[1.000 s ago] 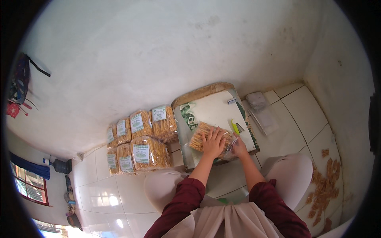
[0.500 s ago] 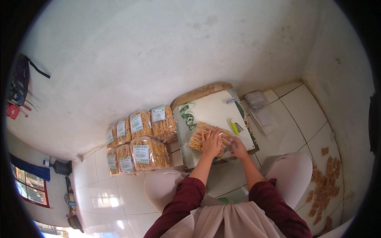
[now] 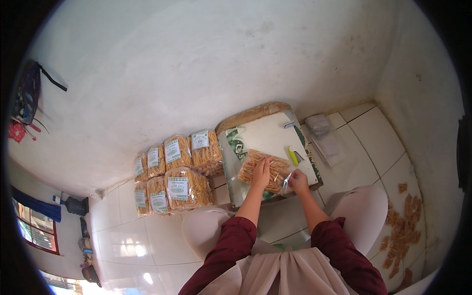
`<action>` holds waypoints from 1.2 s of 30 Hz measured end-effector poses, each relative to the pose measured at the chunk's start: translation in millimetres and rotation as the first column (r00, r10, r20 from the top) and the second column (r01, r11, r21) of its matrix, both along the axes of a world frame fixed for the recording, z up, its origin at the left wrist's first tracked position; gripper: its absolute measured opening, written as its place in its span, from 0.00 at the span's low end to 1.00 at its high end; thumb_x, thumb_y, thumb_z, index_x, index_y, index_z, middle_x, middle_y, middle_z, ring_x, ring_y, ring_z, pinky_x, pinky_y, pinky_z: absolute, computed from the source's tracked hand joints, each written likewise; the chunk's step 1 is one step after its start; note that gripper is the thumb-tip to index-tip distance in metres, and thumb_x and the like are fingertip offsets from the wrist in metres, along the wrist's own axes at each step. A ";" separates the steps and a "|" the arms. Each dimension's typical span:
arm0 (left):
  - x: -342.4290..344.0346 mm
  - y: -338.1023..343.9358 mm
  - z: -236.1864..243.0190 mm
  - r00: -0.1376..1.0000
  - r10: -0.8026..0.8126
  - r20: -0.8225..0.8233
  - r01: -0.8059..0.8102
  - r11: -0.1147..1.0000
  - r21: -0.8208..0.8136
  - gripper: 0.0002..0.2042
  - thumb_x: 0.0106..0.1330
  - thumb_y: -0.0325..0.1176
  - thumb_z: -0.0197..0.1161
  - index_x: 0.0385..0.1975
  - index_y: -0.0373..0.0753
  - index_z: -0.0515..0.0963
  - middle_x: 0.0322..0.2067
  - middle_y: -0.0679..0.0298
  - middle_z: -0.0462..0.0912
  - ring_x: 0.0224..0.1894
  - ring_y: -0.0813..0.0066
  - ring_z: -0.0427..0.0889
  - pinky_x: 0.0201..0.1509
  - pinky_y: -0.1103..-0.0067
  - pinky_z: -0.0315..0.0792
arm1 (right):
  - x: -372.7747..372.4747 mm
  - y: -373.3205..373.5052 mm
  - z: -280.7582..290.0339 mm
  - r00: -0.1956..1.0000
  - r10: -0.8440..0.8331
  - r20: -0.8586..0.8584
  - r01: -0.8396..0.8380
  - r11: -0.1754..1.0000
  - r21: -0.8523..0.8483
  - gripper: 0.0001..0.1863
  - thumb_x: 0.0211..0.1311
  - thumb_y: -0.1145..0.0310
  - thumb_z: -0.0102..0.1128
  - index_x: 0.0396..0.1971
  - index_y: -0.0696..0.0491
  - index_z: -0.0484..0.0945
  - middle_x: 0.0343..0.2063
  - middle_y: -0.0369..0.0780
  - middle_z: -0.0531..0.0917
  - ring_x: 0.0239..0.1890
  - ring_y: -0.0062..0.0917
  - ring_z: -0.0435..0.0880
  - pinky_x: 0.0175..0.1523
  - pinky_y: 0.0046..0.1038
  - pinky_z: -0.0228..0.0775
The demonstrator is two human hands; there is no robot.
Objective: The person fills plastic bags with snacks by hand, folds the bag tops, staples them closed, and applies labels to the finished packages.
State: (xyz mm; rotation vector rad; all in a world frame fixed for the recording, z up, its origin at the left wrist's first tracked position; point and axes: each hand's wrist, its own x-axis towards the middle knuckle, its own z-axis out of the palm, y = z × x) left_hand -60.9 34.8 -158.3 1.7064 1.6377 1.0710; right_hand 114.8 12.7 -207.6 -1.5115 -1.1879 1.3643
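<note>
A clear bag of golden snack sticks lies on a pale cardboard board with green print, between my knees and the wall. My left hand grips the bag from the near side, fingers close together over its left part. My right hand pinches the loose plastic at the bag's right end; its fingertips are partly hidden. Just above that hand, a lime-green stapler rests on the board, and a small flat packet lies at the board's upper right corner.
Several labelled snack bags are stacked left of the board. Flat plastic bags lie to its right. Loose fried pieces are spread on the tiles at far right. A white wall is behind. A water jug stands at far left.
My left hand's fingers, spread over the bag earlier, are now closer together. The bag's right end plastic is gathered more visibly at my right fingers. The view has shifted slightly.
</note>
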 end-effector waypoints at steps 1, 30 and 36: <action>0.2 0.3 -0.1 1.000 -0.001 0.003 0.001 1.000 -0.004 0.20 0.71 0.44 0.37 0.45 0.42 0.76 0.50 0.59 0.75 0.61 0.63 0.63 0.66 0.60 0.40 | 4.7 0.2 -6.2 0.994 0.062 -0.088 -0.058 0.997 0.045 0.06 0.53 0.76 0.58 0.30 0.56 0.70 0.22 0.37 0.76 0.25 0.18 0.77 0.25 0.23 0.70; 1.6 0.2 -8.6 0.998 0.015 -0.055 -0.012 0.999 0.052 0.19 0.70 0.43 0.38 0.47 0.41 0.74 0.50 0.60 0.74 0.61 0.64 0.64 0.66 0.61 0.40 | 5.6 -12.6 33.5 0.896 0.389 0.212 -0.420 0.899 0.125 0.24 0.42 0.66 0.72 0.37 0.59 0.71 0.26 0.36 0.77 0.28 0.20 0.74 0.35 0.25 0.69; 3.8 -0.2 -8.8 0.999 0.022 -0.034 -0.020 0.999 0.045 0.19 0.70 0.44 0.39 0.47 0.40 0.74 0.50 0.60 0.74 0.60 0.64 0.64 0.67 0.61 0.40 | -3.2 -20.4 37.6 0.900 0.319 0.298 -0.358 0.930 0.086 0.24 0.42 0.65 0.70 0.39 0.59 0.71 0.28 0.43 0.79 0.30 0.27 0.77 0.38 0.27 0.70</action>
